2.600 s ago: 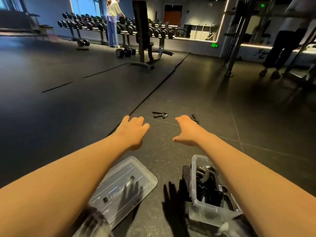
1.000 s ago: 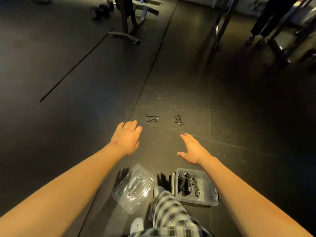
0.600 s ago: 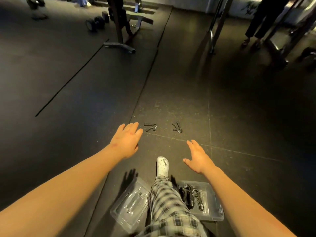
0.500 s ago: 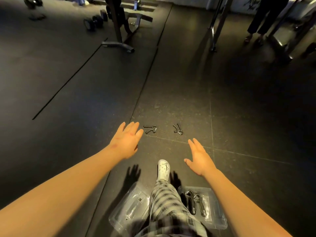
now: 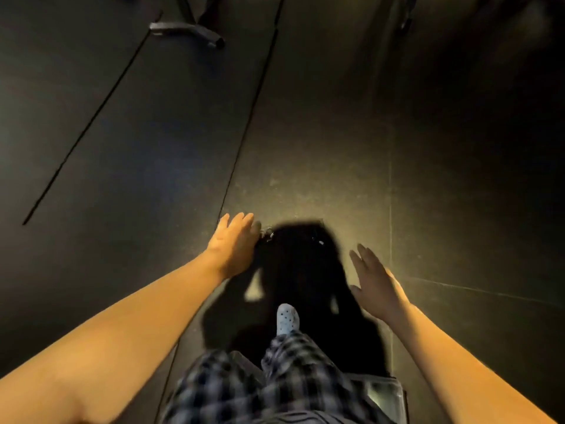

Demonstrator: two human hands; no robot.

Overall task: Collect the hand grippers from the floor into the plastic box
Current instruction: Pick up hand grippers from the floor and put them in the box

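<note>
1. The left hand (image 5: 234, 244) reaches out ahead and left of the white shoe (image 5: 287, 319), fingers straight, its grip released and holding nothing.
2. One hand gripper (image 5: 268, 234) lies on the floor (image 5: 305, 148) ahead of the shoe, just beside that hand's fingertips.
3. A faint glint in the dark shadow (image 5: 299, 270) ahead of the shoe is probably a second hand gripper (image 5: 318, 240).
4. The right hand (image 5: 374, 283) hovers right of the shoe, fingers straight, grip released.
5. The plastic box (image 5: 385, 393) sits behind and right of the shoe, partly hidden by a plaid trouser leg (image 5: 290, 362).
</note>
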